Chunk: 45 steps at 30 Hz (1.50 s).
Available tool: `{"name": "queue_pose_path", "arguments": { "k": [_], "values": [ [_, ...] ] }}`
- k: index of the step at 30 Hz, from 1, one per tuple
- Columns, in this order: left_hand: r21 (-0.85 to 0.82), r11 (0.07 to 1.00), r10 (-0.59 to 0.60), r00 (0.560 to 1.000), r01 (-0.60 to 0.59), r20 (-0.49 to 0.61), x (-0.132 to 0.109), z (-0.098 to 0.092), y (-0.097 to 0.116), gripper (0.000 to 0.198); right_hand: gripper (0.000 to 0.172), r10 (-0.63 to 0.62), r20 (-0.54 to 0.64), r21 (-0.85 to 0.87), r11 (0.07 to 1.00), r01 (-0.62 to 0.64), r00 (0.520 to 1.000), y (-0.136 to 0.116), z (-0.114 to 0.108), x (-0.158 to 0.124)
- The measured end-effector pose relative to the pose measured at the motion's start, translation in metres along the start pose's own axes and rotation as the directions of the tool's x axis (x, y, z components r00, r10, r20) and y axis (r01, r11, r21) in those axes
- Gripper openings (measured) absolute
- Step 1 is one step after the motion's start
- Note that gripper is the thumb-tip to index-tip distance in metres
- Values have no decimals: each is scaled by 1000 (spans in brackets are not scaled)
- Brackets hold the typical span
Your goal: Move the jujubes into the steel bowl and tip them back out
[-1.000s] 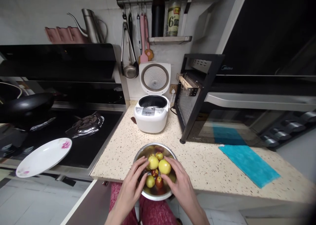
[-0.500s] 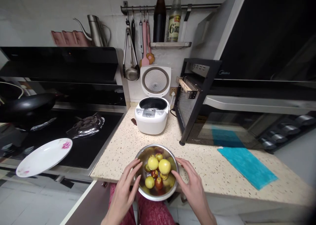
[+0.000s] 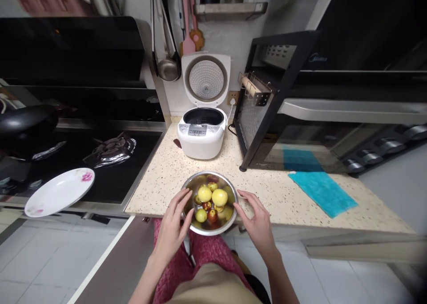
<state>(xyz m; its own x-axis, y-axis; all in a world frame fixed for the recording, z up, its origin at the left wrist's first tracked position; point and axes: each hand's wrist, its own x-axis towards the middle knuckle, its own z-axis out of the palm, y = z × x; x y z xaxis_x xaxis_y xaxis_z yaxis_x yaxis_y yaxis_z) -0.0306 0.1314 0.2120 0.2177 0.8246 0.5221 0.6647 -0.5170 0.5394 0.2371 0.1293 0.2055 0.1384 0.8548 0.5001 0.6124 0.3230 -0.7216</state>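
A round metal bowl [image 3: 191, 178] sits at the front edge of the counter, its near side jutting out past the edge. Inside lie several yellow-green and reddish-brown fruits [image 3: 204, 194] that look like jujubes. My left hand [image 3: 175, 226] holds the bowl's left side, thumb and fingers against the rim. On the opposite side my right hand [image 3: 256, 222] grips the rim in the same way. Behind the bowl stands a white rice cooker [image 3: 202, 144] with its lid raised and a dark inner pot showing.
A white oval plate [image 3: 62, 193] with pink flowers lies at the stove's front, overhanging it. A turquoise cloth [image 3: 325, 195] rests on the counter at right, before the oven [image 3: 310, 157]. A cabinet door [image 3: 113, 264] stands open below left. A black wok [image 3: 26, 122] sits on the stove.
The camera has tilted downward, so the counter, rice cooker and bowl appear higher and more of my legs shows. Both hands keep their places on the bowl.
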Motion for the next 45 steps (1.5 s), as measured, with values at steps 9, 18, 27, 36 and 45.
{"name": "queue_pose_path", "arguments": {
  "k": [9,18,27,36,45],
  "values": [
    [-28,998,-58,998,58,34,23,25,18,55,47,369,170,142,908,-393,914,3,19,-9],
    [-286,953,-81,994,99,76,50,52,3,69,56,483,171,509,703,-497,859,-11,14,17],
    [-491,865,-109,994,101,12,84,112,4,73,43,420,-19,443,817,-370,907,-27,-6,58],
    [-436,893,-140,990,113,-30,95,123,-4,72,33,289,-99,226,938,-261,952,-34,-1,95],
    [-428,892,-195,978,147,-70,96,126,-16,65,29,246,-132,142,963,-227,960,-31,-1,112]
  ]
}}
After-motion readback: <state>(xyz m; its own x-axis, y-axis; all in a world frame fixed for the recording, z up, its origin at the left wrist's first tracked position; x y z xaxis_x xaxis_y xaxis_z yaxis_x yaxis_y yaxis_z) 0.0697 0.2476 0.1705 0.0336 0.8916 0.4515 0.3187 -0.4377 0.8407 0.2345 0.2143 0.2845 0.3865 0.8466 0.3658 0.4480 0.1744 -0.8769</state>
